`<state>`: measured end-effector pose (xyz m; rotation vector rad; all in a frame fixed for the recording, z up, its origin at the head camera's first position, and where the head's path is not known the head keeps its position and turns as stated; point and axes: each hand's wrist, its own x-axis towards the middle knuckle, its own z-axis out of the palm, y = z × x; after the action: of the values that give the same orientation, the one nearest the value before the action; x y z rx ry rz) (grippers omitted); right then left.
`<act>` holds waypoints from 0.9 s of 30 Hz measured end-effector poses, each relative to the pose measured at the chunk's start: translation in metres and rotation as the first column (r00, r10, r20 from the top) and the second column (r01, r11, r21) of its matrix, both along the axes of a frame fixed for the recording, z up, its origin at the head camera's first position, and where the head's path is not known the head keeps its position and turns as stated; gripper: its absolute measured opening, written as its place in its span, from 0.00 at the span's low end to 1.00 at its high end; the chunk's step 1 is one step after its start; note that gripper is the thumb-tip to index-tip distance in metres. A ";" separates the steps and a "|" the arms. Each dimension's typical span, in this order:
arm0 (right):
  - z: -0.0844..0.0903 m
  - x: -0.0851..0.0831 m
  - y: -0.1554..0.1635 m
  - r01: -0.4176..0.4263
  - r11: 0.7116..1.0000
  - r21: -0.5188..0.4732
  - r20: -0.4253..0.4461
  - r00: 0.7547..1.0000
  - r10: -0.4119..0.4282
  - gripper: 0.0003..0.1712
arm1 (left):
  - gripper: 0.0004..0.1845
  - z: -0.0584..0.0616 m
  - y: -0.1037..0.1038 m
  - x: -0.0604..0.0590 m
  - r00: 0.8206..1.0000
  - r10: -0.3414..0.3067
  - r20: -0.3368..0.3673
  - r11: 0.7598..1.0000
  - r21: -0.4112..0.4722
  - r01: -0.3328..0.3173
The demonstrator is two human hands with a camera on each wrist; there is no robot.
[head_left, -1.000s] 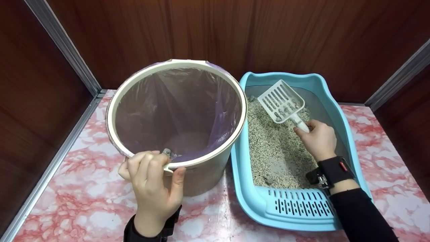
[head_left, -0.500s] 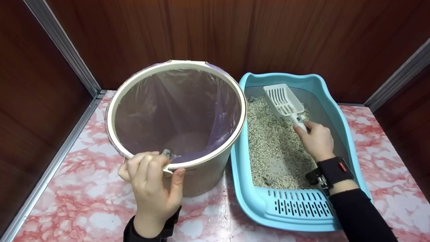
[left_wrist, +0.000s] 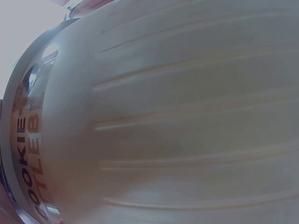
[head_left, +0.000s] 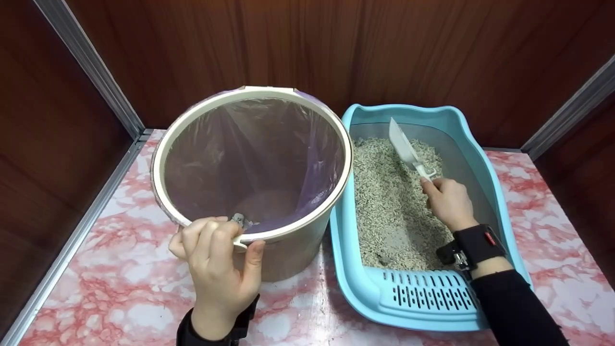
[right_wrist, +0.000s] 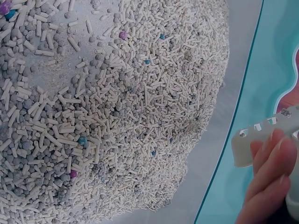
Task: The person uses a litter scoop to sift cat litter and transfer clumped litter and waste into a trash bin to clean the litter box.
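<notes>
The right hand grips the light, stiff litter scoop by its handle over loose, spill-prone litter at the counter's back right, while the left hand pinches the bin's rim.

A pink marbled table sits against dark wooden walls.
</notes>
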<state>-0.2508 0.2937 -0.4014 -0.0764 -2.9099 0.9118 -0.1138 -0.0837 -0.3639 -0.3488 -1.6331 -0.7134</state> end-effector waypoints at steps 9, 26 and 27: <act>-0.002 0.000 -0.003 0.070 0.993 0.097 -0.183 0.982 -0.052 0.19 | 0.27 -0.001 -0.001 0.000 1.000 -0.003 -0.002 1.000 -0.003 0.003; -0.003 0.000 -0.004 0.079 0.993 0.093 -0.242 0.969 -0.055 0.15 | 0.27 -0.001 -0.001 0.001 1.000 -0.006 0.008 1.000 -0.001 0.006; -0.002 0.000 -0.004 0.078 0.993 0.090 -0.234 0.971 -0.055 0.16 | 0.27 -0.001 -0.001 0.001 1.000 -0.006 0.009 1.000 -0.001 0.006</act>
<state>-0.2505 0.2898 -0.4037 -0.0566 -2.7130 0.7120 -0.1130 -0.0842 -0.3644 -0.3523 -1.6417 -0.7197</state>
